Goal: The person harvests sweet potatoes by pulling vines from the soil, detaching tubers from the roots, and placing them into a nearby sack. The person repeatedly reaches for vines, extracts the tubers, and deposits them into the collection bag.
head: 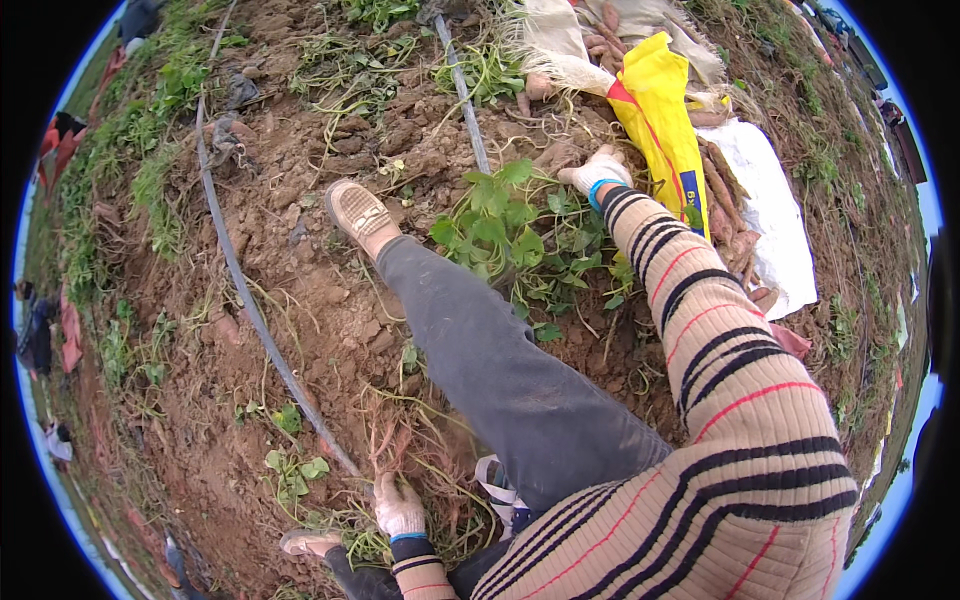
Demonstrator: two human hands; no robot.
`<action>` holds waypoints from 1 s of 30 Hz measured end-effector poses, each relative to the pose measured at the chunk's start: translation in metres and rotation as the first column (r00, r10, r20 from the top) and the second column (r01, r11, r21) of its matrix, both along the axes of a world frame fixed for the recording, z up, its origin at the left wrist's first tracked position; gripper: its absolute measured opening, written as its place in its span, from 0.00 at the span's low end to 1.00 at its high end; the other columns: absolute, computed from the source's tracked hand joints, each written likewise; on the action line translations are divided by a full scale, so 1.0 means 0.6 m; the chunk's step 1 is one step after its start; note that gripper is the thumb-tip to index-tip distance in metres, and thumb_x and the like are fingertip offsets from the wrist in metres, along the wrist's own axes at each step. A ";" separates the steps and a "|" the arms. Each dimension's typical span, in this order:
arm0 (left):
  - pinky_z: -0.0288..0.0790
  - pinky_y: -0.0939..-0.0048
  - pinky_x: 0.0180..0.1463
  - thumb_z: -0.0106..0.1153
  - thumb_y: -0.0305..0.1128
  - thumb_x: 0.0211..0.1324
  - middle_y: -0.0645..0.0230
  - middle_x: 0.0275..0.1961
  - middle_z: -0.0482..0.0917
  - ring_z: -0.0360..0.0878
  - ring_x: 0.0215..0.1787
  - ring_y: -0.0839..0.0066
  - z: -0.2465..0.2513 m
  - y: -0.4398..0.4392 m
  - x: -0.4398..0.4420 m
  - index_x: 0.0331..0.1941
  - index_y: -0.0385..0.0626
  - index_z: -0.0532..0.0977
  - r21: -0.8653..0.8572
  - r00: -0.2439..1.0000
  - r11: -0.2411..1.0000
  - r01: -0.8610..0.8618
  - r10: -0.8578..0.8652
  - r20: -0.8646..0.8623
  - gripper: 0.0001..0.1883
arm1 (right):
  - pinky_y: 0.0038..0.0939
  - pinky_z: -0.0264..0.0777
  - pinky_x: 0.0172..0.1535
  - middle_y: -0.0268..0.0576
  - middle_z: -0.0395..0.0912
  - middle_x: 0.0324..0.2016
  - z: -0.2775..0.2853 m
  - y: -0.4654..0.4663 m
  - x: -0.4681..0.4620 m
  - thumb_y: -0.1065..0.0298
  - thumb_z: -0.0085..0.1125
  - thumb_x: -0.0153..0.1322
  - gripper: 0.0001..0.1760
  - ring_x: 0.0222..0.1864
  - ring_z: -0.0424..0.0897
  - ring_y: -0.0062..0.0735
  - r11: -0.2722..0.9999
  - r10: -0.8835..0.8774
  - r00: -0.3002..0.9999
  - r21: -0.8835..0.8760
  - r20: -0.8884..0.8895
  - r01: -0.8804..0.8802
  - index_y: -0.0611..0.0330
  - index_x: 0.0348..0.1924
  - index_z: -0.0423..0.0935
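My left hand (399, 508), in a whitish knit glove with a blue cuff, is low in view against a tangle of thin reddish roots (394, 442); its grip is unclear. Higher up at the right, my right hand (598, 171), gloved alike, reaches to the soil beside a yellow plastic sack (656, 112). A dusty reddish tuber (559, 155) lies by its fingertips, which are partly hidden. Green leafy vines (499, 217) grow just below that hand. Sweet potatoes (724, 195) lie between the yellow sack and a white sack (772, 217).
A grey hose (247, 292) curves down the left side, and another hose (461, 90) runs at the top. My right shoe (361, 210) and left shoe (309, 541) rest on cloddy soil. A frayed woven sack (551, 30) lies near more sweet potatoes (609, 37).
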State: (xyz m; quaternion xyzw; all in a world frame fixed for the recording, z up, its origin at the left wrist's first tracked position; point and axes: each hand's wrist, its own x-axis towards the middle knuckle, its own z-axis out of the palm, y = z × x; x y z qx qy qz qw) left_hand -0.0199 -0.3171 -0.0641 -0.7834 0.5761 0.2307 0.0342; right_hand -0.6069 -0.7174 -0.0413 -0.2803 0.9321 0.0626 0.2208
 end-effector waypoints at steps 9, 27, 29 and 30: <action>0.78 0.47 0.60 0.62 0.38 0.64 0.51 0.62 0.84 0.86 0.57 0.46 0.022 -0.004 -0.003 0.57 0.48 0.82 0.027 0.998 0.999 -0.024 0.025 -0.053 0.19 | 0.48 0.82 0.60 0.61 0.84 0.60 0.077 0.100 -0.025 0.60 0.60 0.72 0.23 0.60 0.86 0.54 0.908 0.419 0.908 0.022 0.014 -0.419 0.64 0.56 0.87; 0.80 0.52 0.47 0.66 0.40 0.61 0.57 0.42 0.88 0.89 0.42 0.54 0.364 -0.047 -0.113 0.47 0.50 0.86 -0.041 0.830 0.845 0.534 -0.514 0.217 0.13 | 0.47 0.76 0.68 0.55 0.74 0.71 -0.050 0.539 0.131 0.57 0.61 0.75 0.31 0.69 0.79 0.50 0.578 0.704 0.621 0.232 0.344 -0.783 0.57 0.70 0.77; 0.73 0.54 0.41 0.69 0.35 0.58 0.64 0.39 0.82 0.83 0.39 0.59 0.454 -0.077 -0.182 0.44 0.49 0.79 -0.388 0.742 0.633 0.670 -0.567 0.358 0.12 | 0.50 0.76 0.68 0.59 0.74 0.70 -0.054 0.546 0.131 0.49 0.63 0.74 0.33 0.68 0.79 0.56 0.562 0.724 0.593 0.196 0.354 -0.803 0.58 0.67 0.79; 0.72 0.55 0.42 0.70 0.34 0.57 0.66 0.38 0.79 0.81 0.40 0.61 0.503 -0.087 -0.216 0.41 0.51 0.77 -0.404 0.713 0.588 0.701 -0.580 0.395 0.11 | 0.51 0.75 0.68 0.60 0.74 0.70 -0.058 0.553 0.132 0.44 0.64 0.73 0.34 0.68 0.79 0.59 0.577 0.731 0.592 0.154 0.339 -0.802 0.58 0.66 0.79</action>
